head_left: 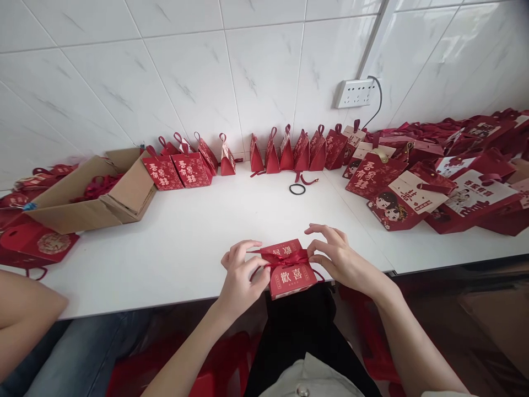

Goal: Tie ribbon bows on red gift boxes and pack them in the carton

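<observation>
A red gift box (292,277) with pale lettering lies at the table's front edge, its near end reaching past the edge. Across its top runs a dark red ribbon (285,258), gathered in a bow or knot at the middle. At the box's left side, my left hand (243,270) pinches the ribbon between thumb and fingers. My right hand (333,253) pinches the ribbon at the right side, its index finger raised. Loose ribbon ends hang out on both sides of the box.
Several small red boxes (271,154) stand along the tiled wall. A cardboard carton (95,212) holding red ribbon is at left, beside more red boxes. Many finished-looking red boxes (376,179) crowd the right. A black ring (297,189) lies mid-table. Another person's arm (25,314) is at far left.
</observation>
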`<state>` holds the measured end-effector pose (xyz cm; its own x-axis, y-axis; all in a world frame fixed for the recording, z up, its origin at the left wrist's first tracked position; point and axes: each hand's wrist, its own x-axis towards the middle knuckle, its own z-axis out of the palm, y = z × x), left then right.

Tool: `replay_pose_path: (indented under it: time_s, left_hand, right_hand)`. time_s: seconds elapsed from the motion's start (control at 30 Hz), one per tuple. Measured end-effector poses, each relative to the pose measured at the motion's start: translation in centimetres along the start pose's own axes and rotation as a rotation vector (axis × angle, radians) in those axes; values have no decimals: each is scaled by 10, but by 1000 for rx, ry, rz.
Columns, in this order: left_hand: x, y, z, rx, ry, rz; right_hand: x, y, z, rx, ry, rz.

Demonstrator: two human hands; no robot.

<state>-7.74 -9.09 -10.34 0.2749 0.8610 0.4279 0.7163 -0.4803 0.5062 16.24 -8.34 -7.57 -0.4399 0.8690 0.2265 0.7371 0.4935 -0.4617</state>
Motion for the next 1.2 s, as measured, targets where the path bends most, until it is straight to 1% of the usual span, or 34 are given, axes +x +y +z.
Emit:
replay_pose_path:
  time_s: [0.07, 0.17, 0.23, 0.3, 0.37, 0.43, 0.53, 0.67, 0.73, 0.83, 0.93, 1.03, 1.13, 1.2]
  left_hand:
    - [-4, 3, 1, 13, 7, -16]
    - [-7, 9, 3, -11, 14, -94]
    - [-7, 14, 4, -17, 36, -152]
    - [-6, 17, 6, -3, 68, -193]
    - [-5, 21, 7, 21, 92, -206]
    - [-5, 24, 7, 30, 101, -193]
    - [-6, 29, 6, -34, 71, -206]
    - [-10, 35, 7, -164, 23, -374]
    - [-11, 36, 9, -224, 6, -446]
    - [-12, 36, 12, -295, 3, -474]
    - [-14, 34, 14, -300, 33, -409]
    - [-16, 33, 17, -334, 54, -380]
    - [-17, 31, 19, -422, 66, -438]
    - [-17, 30, 21, -484, 53, -478]
  right_hand:
    - [-2, 0, -1, -2, 22, 14]
    - [-5, -6, 1, 67, 70, 155]
    - [-8, -12, 4, 111, 65, 248]
    - [-9, -18, 9, 150, 36, 301]
    - [-9, -22, 14, 202, 28, 330]
    - [-8, -25, 18, 250, 54, 342]
    - [-6, -27, 20, 321, 72, 349]
    - [-2, -28, 22, 453, 58, 407]
    - [0, -28, 23, 486, 60, 412]
    - [-2, -27, 22, 505, 44, 358]
    - [-7, -26, 20, 477, 38, 249]
    - [-9, -20, 21, 427, 102, 118]
    - [-9, -10, 24, 389, 187, -39]
    - [-8, -3, 27, 367, 217, -118]
